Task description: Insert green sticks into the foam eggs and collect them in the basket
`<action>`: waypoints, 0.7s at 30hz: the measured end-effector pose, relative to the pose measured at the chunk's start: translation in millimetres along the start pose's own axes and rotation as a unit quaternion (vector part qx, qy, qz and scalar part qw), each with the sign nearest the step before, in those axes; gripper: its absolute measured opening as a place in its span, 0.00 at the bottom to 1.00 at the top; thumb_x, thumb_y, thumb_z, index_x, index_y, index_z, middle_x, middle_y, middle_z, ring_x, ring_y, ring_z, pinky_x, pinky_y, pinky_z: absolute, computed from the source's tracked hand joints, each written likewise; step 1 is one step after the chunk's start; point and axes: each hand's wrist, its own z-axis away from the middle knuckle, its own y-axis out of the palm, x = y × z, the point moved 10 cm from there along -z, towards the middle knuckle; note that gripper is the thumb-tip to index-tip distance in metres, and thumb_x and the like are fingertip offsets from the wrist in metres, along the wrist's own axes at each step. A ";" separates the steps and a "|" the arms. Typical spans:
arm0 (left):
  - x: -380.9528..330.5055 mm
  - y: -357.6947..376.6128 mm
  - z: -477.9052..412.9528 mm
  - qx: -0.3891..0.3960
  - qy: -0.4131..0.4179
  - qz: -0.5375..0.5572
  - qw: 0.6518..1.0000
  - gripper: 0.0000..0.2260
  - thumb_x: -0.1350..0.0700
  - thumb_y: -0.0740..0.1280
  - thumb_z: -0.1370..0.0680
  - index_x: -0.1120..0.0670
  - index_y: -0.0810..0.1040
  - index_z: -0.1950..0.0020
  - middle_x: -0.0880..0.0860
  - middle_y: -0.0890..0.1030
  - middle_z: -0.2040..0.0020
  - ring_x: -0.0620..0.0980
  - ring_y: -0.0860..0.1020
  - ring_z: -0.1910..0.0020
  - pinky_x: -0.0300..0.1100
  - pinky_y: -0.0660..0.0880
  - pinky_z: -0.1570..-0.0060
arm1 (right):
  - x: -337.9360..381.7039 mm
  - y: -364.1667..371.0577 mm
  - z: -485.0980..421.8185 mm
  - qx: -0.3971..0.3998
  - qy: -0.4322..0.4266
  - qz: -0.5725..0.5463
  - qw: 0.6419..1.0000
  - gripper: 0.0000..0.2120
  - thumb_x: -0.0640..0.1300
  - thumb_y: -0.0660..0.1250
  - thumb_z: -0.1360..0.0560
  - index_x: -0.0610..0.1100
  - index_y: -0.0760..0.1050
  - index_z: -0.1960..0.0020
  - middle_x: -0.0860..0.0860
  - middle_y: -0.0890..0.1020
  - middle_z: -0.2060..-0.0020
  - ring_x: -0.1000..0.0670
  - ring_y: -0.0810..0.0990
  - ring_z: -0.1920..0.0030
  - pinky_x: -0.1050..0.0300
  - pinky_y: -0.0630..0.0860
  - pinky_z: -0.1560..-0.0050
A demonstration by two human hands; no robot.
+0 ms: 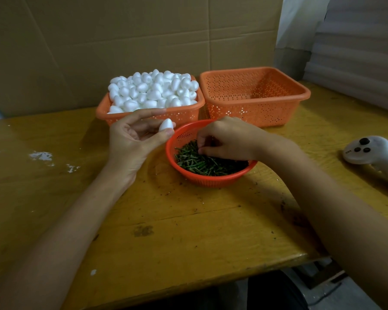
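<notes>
My left hand [132, 139] holds one white foam egg [166, 124] between thumb and fingertips, just left of the round red bowl [211, 180]. The bowl holds a heap of short green sticks [202, 163]. My right hand [229, 139] reaches into the bowl with its fingers curled down onto the sticks; whether it pinches one is hidden. Behind, the left orange basket [143, 117] is heaped with white foam eggs [152, 90]. The right orange basket [255, 95] stands beside it with nothing visible inside.
A white handheld controller [372, 153] with dark buttons lies at the table's right side. The worn yellow wooden table [166, 231] has white flecks at its left. Cardboard sheets stand behind the baskets. The table's front edge runs near the bottom.
</notes>
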 end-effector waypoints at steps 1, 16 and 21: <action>0.2 -0.4 -0.1 -0.001 0.001 -0.002 1.000 0.17 0.60 0.81 0.28 0.56 0.85 0.40 0.57 0.89 0.48 0.56 0.87 0.46 0.46 0.83 0.47 | 0.2 -0.1 0.0 0.001 0.000 0.000 1.000 0.05 0.50 0.70 0.20 0.52 0.82 0.46 0.55 0.85 0.49 0.51 0.82 0.46 0.47 0.77 0.42; 3.7 -6.6 -1.3 -0.024 -0.006 -0.010 1.000 0.13 0.64 0.80 0.26 0.56 0.85 0.43 0.56 0.88 0.50 0.55 0.86 0.51 0.48 0.84 0.46 | 1.1 -1.0 1.0 0.002 0.003 0.001 1.000 0.05 0.50 0.70 0.20 0.52 0.82 0.45 0.56 0.85 0.50 0.51 0.82 0.47 0.49 0.76 0.43; 3.9 -7.5 -3.0 -0.021 -0.007 0.006 1.000 0.16 0.65 0.76 0.23 0.54 0.84 0.37 0.60 0.87 0.47 0.60 0.86 0.46 0.50 0.85 0.47 | 1.1 -0.5 0.6 0.003 0.003 0.002 1.000 0.05 0.50 0.70 0.20 0.52 0.82 0.46 0.55 0.85 0.50 0.50 0.82 0.47 0.48 0.77 0.43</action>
